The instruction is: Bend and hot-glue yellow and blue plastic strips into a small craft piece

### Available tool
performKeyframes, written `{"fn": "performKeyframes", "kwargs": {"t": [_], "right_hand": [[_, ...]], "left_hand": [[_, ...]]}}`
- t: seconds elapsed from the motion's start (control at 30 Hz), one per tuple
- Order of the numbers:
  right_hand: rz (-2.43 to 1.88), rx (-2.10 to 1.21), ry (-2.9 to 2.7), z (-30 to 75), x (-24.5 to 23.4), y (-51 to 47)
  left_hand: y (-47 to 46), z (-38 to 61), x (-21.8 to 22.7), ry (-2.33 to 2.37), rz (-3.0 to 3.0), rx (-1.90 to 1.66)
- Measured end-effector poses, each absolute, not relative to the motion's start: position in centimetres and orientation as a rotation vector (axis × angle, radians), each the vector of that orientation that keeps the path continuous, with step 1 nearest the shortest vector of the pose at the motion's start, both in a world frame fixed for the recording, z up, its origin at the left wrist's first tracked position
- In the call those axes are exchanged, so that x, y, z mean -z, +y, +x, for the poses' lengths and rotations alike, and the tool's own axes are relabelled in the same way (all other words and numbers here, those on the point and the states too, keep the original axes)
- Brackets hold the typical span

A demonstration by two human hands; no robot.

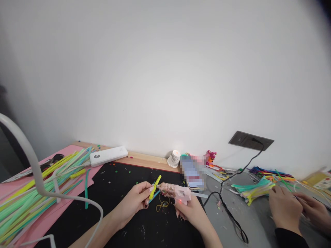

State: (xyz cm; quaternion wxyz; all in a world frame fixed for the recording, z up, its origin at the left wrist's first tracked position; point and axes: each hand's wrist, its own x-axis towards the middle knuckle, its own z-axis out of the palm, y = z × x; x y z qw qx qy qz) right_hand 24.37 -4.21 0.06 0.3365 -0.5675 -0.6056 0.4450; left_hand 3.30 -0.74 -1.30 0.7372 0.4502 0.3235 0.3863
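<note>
The left grip (136, 197) is pinched, thumb against fingers, on a short yellow strip (155, 187) that leans up toward 1 o'clock, with a thin blue strip (154, 196) beside it at the fingertips. The right grip (190, 210) is wrapped round the handle of a pale pink glue gun (178, 192), closed on it, a red light glowing on its side. The gun's nozzle points to 9 o'clock, at the yellow strip and very near it; whether they touch I cannot tell. A clear glue stick (200, 195) sticks out of the gun's back toward 3 o'clock. Taking the gun as the centre of the dial, a rubber band (162, 207) lies between 7 and 8 on the black part of the bench (129, 224). A tilted paper cup (174, 159) is at 12, and a phone (193, 174), partly blurred out, between 1 and 2. At 9, beyond a teal strip (86, 189), a pile of strips (33, 203) covers much of a pink sheet (77, 206); a power bank (108, 156) is at 10. At 3 lies a bundle of strips (254, 189), with another person's hands (286, 208) just beyond. A black cord (229, 213) trails toward 4 and runs up to a wall socket (250, 141) at 2.
</note>
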Motion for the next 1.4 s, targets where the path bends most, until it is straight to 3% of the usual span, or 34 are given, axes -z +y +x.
{"fn": "performKeyframes", "kwargs": {"t": [1.4], "right_hand": [[-1.485,-1.227,-1.657,24.7,0.5,-4.2]], "left_hand": [[-0.6,3.4,2.1,0.731,1.0,-0.873]]}}
